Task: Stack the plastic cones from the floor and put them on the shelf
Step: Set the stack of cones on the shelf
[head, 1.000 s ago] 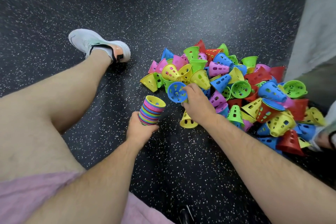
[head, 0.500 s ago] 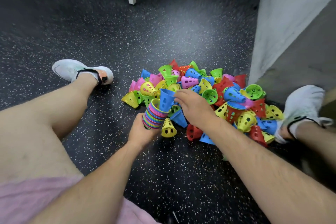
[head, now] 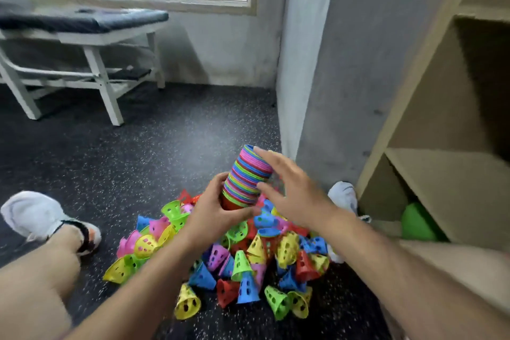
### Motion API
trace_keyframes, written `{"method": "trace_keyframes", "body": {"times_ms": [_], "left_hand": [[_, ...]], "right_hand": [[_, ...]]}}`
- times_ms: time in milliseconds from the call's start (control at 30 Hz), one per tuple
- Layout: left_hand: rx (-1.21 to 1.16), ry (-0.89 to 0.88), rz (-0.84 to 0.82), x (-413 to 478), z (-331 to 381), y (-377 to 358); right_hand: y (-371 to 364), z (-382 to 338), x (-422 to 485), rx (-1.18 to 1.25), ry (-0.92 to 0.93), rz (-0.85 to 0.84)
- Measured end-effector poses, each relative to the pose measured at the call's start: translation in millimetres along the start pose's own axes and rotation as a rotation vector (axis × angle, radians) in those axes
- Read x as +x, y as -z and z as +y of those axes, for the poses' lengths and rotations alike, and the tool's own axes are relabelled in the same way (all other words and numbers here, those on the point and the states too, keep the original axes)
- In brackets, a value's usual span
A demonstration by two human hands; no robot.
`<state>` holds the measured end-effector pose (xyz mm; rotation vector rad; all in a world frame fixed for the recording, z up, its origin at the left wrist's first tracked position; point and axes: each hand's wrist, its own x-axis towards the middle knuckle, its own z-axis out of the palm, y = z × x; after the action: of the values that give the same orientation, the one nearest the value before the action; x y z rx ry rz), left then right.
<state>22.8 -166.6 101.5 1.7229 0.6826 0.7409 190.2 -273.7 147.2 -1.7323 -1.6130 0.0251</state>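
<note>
A tall stack of nested plastic cones (head: pixel 247 174) in many colours is lifted above the floor, tilted to the right. My left hand (head: pixel 218 214) grips its red lower end. My right hand (head: pixel 289 188) is beside the stack on the right, fingers spread and touching its side and upper rim. Below them a pile of loose cones (head: pixel 237 259) in yellow, green, blue, red and pink lies on the dark speckled floor. The wooden shelf (head: pixel 441 163) stands at the right, its compartments open toward me.
My legs lie on both sides of the pile, one white shoe (head: pixel 41 218) at the left and another (head: pixel 343 196) near the shelf. A grey pillar (head: pixel 317 77) rises behind the pile. A white bench (head: pixel 91 38) stands at the back left. A green ball (head: pixel 416 223) sits in the lowest shelf compartment.
The stack has risen off the floor with the blue cone pushed onto it. My right hand let go of that cone and now touches the stack's side. The view tilted up toward the shelf.
</note>
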Motion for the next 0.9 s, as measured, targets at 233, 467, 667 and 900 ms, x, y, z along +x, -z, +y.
{"method": "trace_keyframes", "body": {"times_ms": [233, 467, 667, 900], "left_hand": [[-0.075, -0.273, -0.081, 71, 130, -42], [-0.162, -0.452, -0.174, 117, 286, -79], [-0.260, -0.556, -0.364, 145, 401, -127], [-0.237, -0.646, -0.462, 161, 480, -246]], "right_hand": [[151, -18, 29, -0.199, 0.052, 0.360], [290, -45, 48, -0.610, -0.157, 0.433], [390, -64, 52, -0.729, -0.388, 0.696], [468, -38, 7, -0.334, -0.874, 0.589]]}}
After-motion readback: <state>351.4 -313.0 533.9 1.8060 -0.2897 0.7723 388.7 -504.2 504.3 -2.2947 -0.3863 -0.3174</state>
